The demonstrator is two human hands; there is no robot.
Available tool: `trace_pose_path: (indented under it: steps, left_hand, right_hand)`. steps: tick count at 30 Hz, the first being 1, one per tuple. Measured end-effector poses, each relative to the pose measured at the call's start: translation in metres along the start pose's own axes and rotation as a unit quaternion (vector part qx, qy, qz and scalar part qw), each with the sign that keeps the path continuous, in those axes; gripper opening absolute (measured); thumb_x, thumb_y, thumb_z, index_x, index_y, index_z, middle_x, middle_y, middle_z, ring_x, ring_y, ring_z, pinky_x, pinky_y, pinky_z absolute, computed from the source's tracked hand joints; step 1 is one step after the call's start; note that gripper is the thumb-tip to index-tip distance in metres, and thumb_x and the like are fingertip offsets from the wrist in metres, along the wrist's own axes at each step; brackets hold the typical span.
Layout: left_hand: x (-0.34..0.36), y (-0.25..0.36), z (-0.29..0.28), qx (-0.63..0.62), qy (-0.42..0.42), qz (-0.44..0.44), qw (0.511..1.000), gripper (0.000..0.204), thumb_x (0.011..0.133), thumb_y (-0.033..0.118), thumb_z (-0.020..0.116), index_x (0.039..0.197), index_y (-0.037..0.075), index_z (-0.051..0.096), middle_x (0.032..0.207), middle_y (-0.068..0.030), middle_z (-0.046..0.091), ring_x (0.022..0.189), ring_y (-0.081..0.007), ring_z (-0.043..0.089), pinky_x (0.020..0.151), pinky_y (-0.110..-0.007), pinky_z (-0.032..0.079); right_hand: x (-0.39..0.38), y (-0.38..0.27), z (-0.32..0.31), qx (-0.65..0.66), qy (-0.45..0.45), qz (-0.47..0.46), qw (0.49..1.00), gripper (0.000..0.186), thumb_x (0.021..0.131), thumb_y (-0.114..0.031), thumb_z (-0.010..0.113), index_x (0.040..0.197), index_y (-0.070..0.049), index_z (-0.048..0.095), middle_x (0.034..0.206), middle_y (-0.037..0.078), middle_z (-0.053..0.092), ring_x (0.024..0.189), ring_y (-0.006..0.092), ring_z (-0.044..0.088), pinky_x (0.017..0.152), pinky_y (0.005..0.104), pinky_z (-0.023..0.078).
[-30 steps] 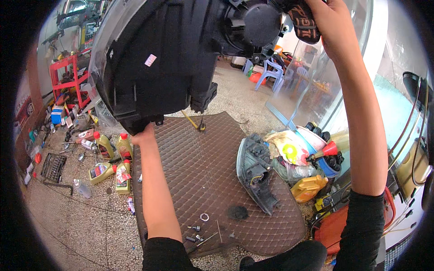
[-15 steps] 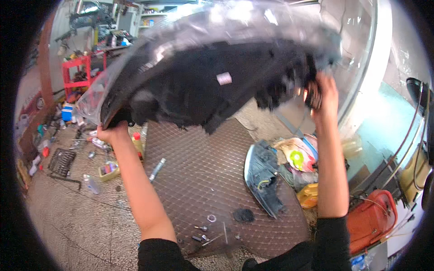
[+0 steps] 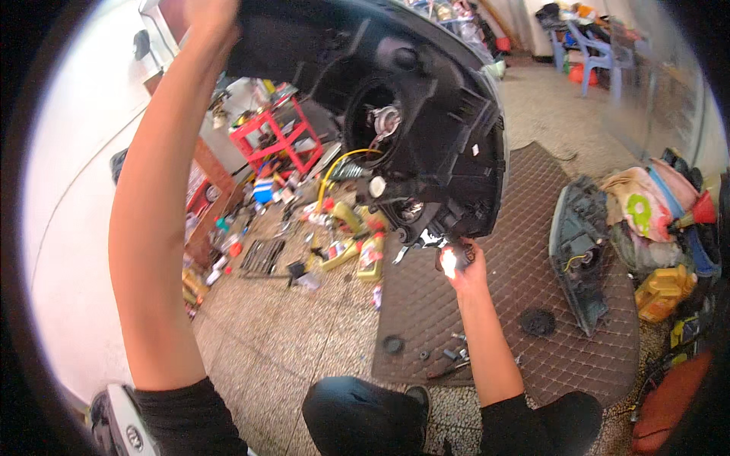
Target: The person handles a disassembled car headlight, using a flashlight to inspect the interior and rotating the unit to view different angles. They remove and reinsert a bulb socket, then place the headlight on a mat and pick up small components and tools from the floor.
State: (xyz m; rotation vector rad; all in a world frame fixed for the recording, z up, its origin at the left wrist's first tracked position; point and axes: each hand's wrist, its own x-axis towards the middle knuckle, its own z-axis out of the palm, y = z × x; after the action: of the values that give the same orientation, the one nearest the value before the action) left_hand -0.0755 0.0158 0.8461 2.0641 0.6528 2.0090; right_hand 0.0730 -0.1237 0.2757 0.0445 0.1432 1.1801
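Observation:
A large black car headlight (image 3: 445, 125) is held up and tilted, its back facing me. Its round rear opening shows a silvery bulb fitting, and a yellow wire hangs from that side. At the upper left, my raised left hand (image 3: 213, 19) is closed on one end of the housing, its fingers partly hidden. Lower down, my right hand (image 3: 470, 266) is closed at the other end, next to a dark round part with a bright glowing spot (image 3: 449, 262). Glare hides exactly what sits between those fingers. A second headlight (image 3: 582, 254) lies on the brown quilted mat (image 3: 525, 197).
A black round cap (image 3: 538, 321) and several small tools lie on the mat. Rags (image 3: 646, 201) and a yellow jug (image 3: 663, 292) stand at the right. Bottles and a socket set (image 3: 262, 258) cover the floor before a red cart (image 3: 277, 137). Blue chairs (image 3: 589, 53) stand far back.
The headlight has swung from lying across the view to a steep tilt, its open back now in sight. My left hand has gone up and my right hand down. The view has turned left.

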Motion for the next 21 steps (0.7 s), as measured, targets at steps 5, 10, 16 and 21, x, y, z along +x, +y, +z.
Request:
trace_pose_path:
  steps: [5, 10, 16, 21]
  left_hand:
    - [-0.009, -0.024, 0.073, 0.493, -0.065, 0.287, 0.819, 0.031, 0.086, 0.017, 0.049, 0.093, -0.005, 0.070, 0.095, -0.0322, 0.066, 0.090, -0.0446, 0.067, 0.078, -0.051, 0.052]
    - [-0.079, -0.048, 0.110, 0.291, -0.095, 0.187, 0.933, 0.032, 0.087, 0.019, 0.050, 0.090, -0.006, 0.070, 0.093, -0.0318, 0.066, 0.089, -0.0456, 0.067, 0.079, -0.051, 0.051]
    - [-0.091, -0.083, 0.104, 0.290, -0.074, 0.124, 0.946, 0.032, 0.088, 0.023, 0.055, 0.088, -0.006, 0.069, 0.085, -0.0307, 0.066, 0.088, -0.0410, 0.067, 0.076, -0.047, 0.050]
    - [-0.073, -0.159, -0.032, 0.322, -0.122, 0.205, 0.916, 0.027, 0.091, 0.024, 0.056, 0.098, -0.001, 0.063, 0.089, -0.0114, 0.062, 0.081, -0.0244, 0.060, 0.075, -0.040, 0.048]
  right_hand:
    - [-0.027, 0.031, -0.057, 0.035, 0.047, 0.096, 0.994, 0.033, 0.093, -0.031, 0.042, 0.094, -0.001, 0.056, 0.079, 0.015, 0.058, 0.067, 0.0297, 0.060, 0.057, 0.0400, 0.053]
    - [-0.050, 0.043, -0.095, 0.052, 0.168, 0.145, 0.974, 0.041, 0.095, -0.035, 0.035, 0.095, 0.000, 0.056, 0.078, 0.017, 0.056, 0.068, 0.0279, 0.057, 0.055, 0.0382, 0.051]
    - [-0.050, 0.020, -0.125, 0.015, 0.164, 0.109, 0.980, 0.036, 0.095, -0.031, 0.040, 0.097, 0.001, 0.056, 0.083, 0.018, 0.059, 0.072, 0.0297, 0.059, 0.061, 0.0403, 0.053]
    - [-0.044, -0.044, -0.062, -0.101, 0.187, -0.058, 0.975, 0.019, 0.088, -0.017, 0.057, 0.100, -0.003, 0.057, 0.084, 0.011, 0.062, 0.066, 0.0268, 0.060, 0.053, 0.0354, 0.053]
